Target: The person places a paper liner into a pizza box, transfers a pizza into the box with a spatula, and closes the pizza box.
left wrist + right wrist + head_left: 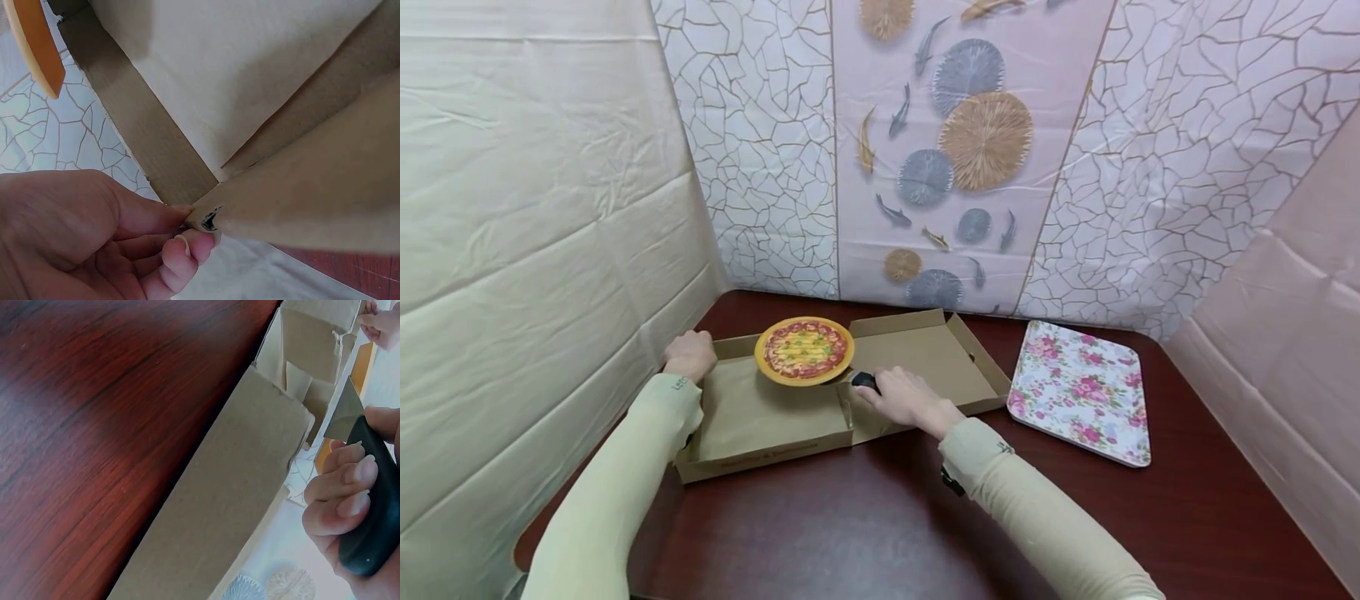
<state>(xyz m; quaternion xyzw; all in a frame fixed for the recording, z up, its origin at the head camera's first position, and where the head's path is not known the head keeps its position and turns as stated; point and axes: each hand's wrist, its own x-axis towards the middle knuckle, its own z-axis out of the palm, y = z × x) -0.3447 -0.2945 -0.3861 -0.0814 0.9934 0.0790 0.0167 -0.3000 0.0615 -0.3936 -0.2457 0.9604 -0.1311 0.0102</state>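
Observation:
A toy-looking pizza [805,352] with an orange rim is held above the left half of an open cardboard pizza box [775,421]. Its weight rests on the metal blade [345,414] of a pizza server, most of which the pizza hides in the head view. My right hand [912,398] grips the server's black handle [373,503], with the fingers curled round it. At the box's far left corner, my left hand [691,357] pinches the cardboard edge between thumb and fingers. A light brown sheet [206,69] lies inside the box.
The box lid [917,362] lies folded open to the right. Beyond it sits a white floral tray [1084,387] on the dark red wooden table [820,533]. Cloth-covered walls [775,167] enclose the table at the back and both sides.

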